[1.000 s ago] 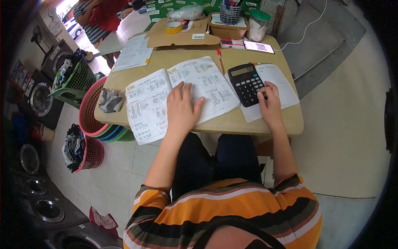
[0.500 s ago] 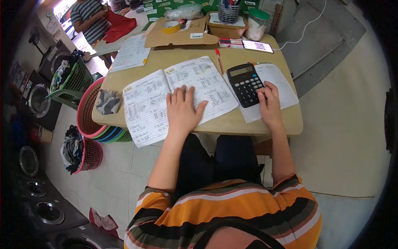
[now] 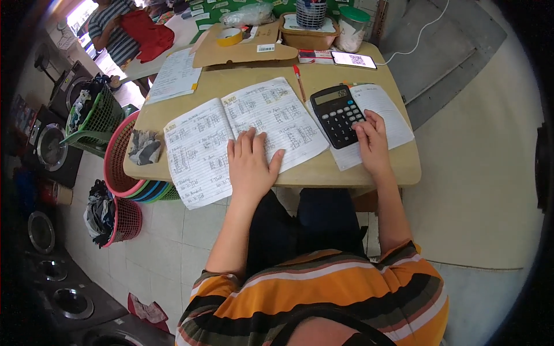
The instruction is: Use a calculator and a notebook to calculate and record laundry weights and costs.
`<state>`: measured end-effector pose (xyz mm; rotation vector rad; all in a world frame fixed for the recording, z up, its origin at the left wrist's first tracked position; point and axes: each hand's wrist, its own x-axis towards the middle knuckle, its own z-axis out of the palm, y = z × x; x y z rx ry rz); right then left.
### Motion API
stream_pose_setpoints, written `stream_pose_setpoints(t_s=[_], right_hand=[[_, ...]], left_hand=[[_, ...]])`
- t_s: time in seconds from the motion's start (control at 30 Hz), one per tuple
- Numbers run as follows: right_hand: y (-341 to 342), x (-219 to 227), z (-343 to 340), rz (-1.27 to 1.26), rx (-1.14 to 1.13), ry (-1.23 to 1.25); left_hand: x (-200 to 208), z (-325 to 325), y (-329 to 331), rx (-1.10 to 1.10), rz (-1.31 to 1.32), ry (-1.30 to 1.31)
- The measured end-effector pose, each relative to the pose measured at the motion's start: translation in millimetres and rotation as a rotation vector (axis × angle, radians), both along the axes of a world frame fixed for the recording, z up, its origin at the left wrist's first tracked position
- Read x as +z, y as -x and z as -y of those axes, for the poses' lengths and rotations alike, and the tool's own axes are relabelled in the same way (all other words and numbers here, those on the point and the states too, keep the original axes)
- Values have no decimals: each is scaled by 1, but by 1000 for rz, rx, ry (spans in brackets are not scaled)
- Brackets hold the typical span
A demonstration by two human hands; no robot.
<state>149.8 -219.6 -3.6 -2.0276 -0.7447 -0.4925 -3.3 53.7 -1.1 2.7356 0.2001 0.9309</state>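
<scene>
While L hand lies, fingers slightly spread, on the open notebook (prob. floppy) & R hand curls narrowly, grip unclear, the desk calculator on the counter looks light, stiff, best held by its sides.

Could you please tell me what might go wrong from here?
The notebook overhangs the near edge of the table; an arm brushing that corner could crease it or shift the pages under the left hand.

The right hand is at the lower right of the calculator's keys, so a stray press might spoil a figure.

The white cable runs from the phone off the table, so a snag could drag it.
</scene>
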Motion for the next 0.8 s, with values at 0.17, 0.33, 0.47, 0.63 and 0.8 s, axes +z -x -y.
stream_pose_setpoints(t_s=[0.17, 0.33, 0.47, 0.63, 0.8], right_hand=[[6, 7, -6, 9, 29, 50], [23, 19, -18, 62, 61, 68], [17, 31, -28, 120, 20, 287], [3, 29, -40, 142, -11, 297], [7, 27, -24, 161, -104, 296]], left_hand=[[2, -2, 2, 20, -4, 4], [3, -1, 0, 23, -1, 16], [2, -1, 1, 25, 14, 17], [2, -1, 2, 22, 14, 30], [4, 1, 1, 16, 16, 34]])
